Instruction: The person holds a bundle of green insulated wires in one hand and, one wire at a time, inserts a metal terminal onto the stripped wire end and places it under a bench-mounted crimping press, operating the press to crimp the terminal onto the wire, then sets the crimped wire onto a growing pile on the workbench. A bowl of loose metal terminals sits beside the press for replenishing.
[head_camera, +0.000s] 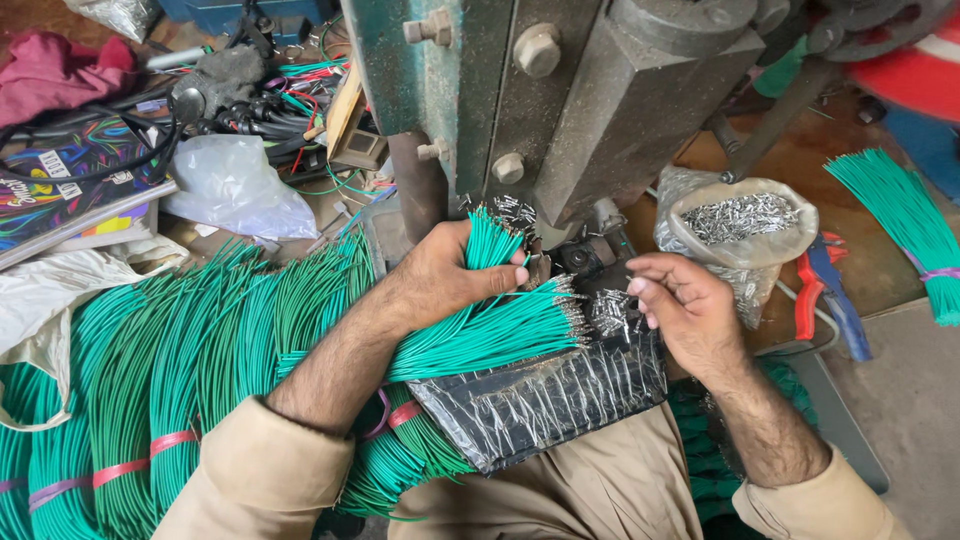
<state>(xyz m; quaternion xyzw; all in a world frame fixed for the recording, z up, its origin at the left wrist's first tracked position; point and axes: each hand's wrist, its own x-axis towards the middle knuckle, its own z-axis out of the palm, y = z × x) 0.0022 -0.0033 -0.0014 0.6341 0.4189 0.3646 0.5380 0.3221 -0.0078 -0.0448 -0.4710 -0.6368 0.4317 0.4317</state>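
— What are your hands doing?
— My left hand (450, 280) is clenched round a bundle of green wires (480, 335), tips at three o'clock. My right hand (685, 310), fingers curled, pinches a small metal terminal (628, 296).
— Any advice?
— Keep the tips level, I'd say.

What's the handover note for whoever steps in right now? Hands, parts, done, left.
Left hand: shut on a wire bundle, tips with metal ends pointing right, beside the press.
Right hand: fingers curled over loose terminals on the black sheet; grip unclear.
Terminal bag: open, right of the press.
Done: held wires show metal ends.
Left: tied wire piles at left, bundle at far right.
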